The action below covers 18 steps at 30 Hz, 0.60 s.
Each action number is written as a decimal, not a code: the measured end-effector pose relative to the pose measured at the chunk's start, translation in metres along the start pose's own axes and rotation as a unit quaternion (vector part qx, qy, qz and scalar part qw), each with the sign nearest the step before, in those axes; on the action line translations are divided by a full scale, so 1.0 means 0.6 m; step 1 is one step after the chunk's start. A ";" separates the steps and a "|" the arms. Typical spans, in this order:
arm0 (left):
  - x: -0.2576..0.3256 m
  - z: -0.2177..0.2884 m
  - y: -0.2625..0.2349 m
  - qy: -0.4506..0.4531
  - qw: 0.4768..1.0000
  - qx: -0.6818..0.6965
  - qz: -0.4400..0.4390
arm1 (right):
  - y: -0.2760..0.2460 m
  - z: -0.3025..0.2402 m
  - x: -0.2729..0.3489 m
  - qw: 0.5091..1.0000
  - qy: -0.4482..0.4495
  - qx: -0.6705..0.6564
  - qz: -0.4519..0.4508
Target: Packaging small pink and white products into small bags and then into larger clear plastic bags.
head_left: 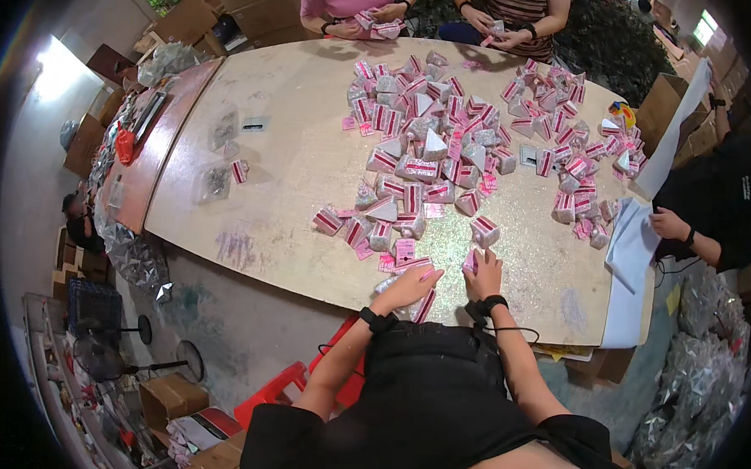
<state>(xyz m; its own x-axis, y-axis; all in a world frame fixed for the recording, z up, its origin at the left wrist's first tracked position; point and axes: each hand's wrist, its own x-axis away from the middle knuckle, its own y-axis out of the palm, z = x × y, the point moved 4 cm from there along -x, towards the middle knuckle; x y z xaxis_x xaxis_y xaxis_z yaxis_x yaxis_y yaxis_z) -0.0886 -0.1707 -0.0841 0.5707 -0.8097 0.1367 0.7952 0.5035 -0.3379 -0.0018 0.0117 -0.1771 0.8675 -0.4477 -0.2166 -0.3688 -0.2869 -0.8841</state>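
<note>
My left hand point(408, 287) is at the near table edge, bent over wedge pieces shaped like cake slices. One wedge with a dark pink band point(425, 306) shows just below it. Its fingers look closed, with a bit of pink at their tips; what they grip is unclear. My right hand point(485, 275) is a short way to the right, closed on a small pink piece point(471, 261). A silvery wedge point(485, 231) lies just beyond it. Pink cards point(404, 250) lie beyond my left hand.
A large heap of silver-and-pink wedges point(431, 145) spreads over the pale table point(286, 172). Two people across the table handle similar pieces. At the right, another person holds white sheets point(631, 246). A red chair point(281, 385) and cardboard box point(171, 400) stand left of me.
</note>
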 end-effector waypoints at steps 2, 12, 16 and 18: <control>-0.001 -0.010 0.000 0.020 1.000 -0.014 0.004 | 0.022 0.006 -0.013 0.997 0.052 -0.029 -0.040; 0.010 0.007 -0.021 -0.027 0.983 0.118 0.135 | -0.054 -0.090 -0.036 0.976 0.018 -0.184 -0.116; -0.001 0.060 -0.029 0.122 0.982 0.065 0.128 | -0.137 -0.174 -0.024 0.866 0.086 -0.447 -0.208; -0.021 0.063 -0.024 0.122 0.984 0.099 0.084 | -0.128 -0.162 -0.033 0.876 0.044 -0.458 -0.147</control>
<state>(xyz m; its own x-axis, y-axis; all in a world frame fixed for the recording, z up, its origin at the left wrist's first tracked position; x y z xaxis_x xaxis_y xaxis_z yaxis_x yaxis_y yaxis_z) -0.0992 -0.1566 -0.0458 0.6504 -0.7464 -0.1409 0.7323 0.6654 -0.1450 -0.0229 -0.0401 -0.0643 0.9556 -0.2928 0.0339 -0.2819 -0.9415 -0.1845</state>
